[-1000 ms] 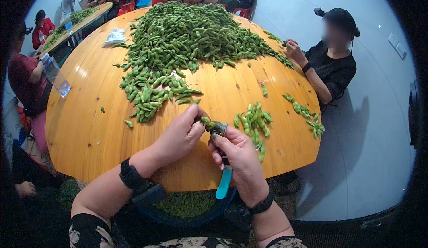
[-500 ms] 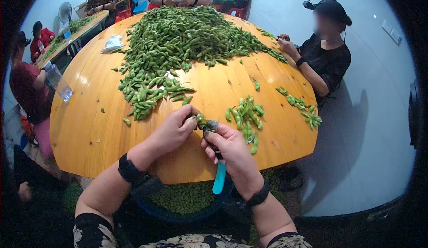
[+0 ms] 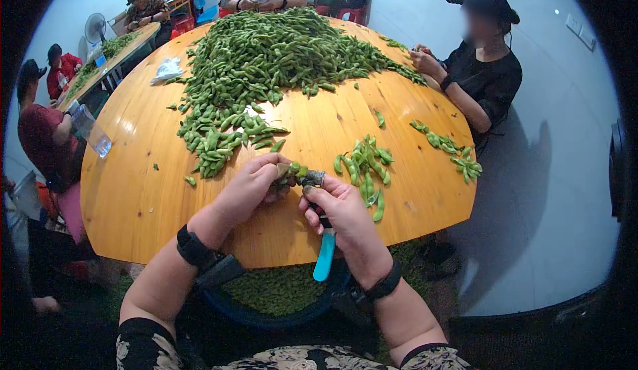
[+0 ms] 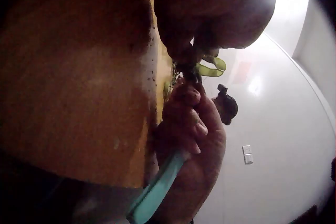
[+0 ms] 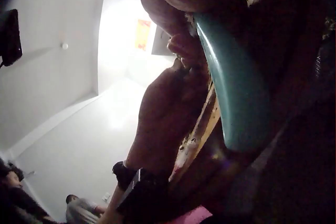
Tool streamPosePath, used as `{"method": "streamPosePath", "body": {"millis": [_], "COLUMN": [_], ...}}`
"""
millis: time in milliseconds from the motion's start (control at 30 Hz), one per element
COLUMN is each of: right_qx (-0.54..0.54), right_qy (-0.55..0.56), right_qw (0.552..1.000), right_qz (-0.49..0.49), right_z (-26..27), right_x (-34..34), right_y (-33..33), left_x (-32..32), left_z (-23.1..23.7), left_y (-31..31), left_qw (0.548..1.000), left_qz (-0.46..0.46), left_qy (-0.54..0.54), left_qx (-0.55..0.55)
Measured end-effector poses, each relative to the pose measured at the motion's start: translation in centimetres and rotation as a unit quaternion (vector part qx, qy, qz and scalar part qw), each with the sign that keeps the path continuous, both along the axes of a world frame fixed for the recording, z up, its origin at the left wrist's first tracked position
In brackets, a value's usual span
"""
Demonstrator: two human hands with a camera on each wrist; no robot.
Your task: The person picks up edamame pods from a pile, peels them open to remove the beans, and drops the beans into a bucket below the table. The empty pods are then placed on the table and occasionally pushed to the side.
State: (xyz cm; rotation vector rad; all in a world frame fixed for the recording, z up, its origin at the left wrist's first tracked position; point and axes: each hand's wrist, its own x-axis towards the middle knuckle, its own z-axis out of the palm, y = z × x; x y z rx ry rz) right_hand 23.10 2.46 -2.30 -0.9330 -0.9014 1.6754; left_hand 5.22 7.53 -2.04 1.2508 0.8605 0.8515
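Note:
My left hand (image 3: 247, 185) pinches a green soybean pod (image 3: 297, 168) above the near part of the table. The pod (image 4: 212, 70) looks split in the left wrist view, its two halves spread. Close beside it, my right hand (image 3: 349, 214) grips a tool by its curved teal handle (image 3: 324, 257), which sticks out below the palm. The fingers hide the tool's working end. A dark grey wrapping (image 3: 312, 178) covers a fingertip of the right hand, right at the pod. In the right wrist view the teal handle (image 5: 233, 87) hangs in front of the dark table underside.
A big heap of soybean pods (image 3: 272, 57) covers the far middle of the wooden table (image 3: 166, 217). A small pile of pods (image 3: 365, 164) lies near my right hand. Below the table edge stands a tub of shelled beans (image 3: 276, 290). A person (image 3: 485, 71) sits at right.
The view has shifted slightly. The fingers of my left hand have moved on the pod, and more bright green shows between the hands. The right hand keeps its grip on the tool.

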Motion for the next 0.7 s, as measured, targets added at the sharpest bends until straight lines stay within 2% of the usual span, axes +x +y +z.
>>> {"method": "streamPosePath", "body": {"millis": [33, 100, 233, 333, 400, 533, 600, 633, 700], "right_qx": [0.000, 0.013, 0.015, 0.011, -0.011, -0.004, -0.010, -0.010, -0.014], "right_qy": [0.001, -0.022, 0.000, 0.015, 0.042, 0.055, 0.060, 0.060, 0.075], "right_qw": [1.000, 1.000, 1.000, 1.000, 0.999, 0.998, 0.997, 0.997, 0.997], "right_qz": [0.000, -0.007, -0.011, -0.007, 0.011, 0.033, 0.037, 0.037, 0.024], "right_z": [0.0, 0.1, 0.1, 0.1, 0.4, -0.2, -0.2, -0.2, -0.2], "right_x": [-0.1, -0.3, -0.2, 0.1, 0.4, 0.7, 0.7, 0.8, 0.9], "right_y": [0.0, -0.2, -0.4, -0.3, -0.4, -0.1, 0.0, -0.1, -0.2], "left_x": [0.1, 0.3, 0.2, 0.2, 0.3, 0.0, 0.2, 0.3, 0.5], "left_z": [0.1, 0.3, -0.1, 0.6, 0.0, -0.4, 0.0, 0.0, 0.0], "left_y": [-0.1, -0.2, -0.1, -0.4, -0.2, 0.2, 0.1, 0.0, -0.2], "left_qw": [1.000, 0.996, 0.992, 0.992, 0.995, 0.997, 0.994, 0.994, 0.981], "left_qz": [0.000, -0.017, -0.031, -0.056, -0.053, -0.054, -0.037, -0.037, -0.047], "left_qy": [0.001, 0.075, 0.088, 0.087, 0.034, 0.002, 0.070, 0.070, 0.112], "left_qx": [0.000, 0.048, 0.088, 0.078, 0.083, 0.054, 0.074, 0.074, 0.153]}}
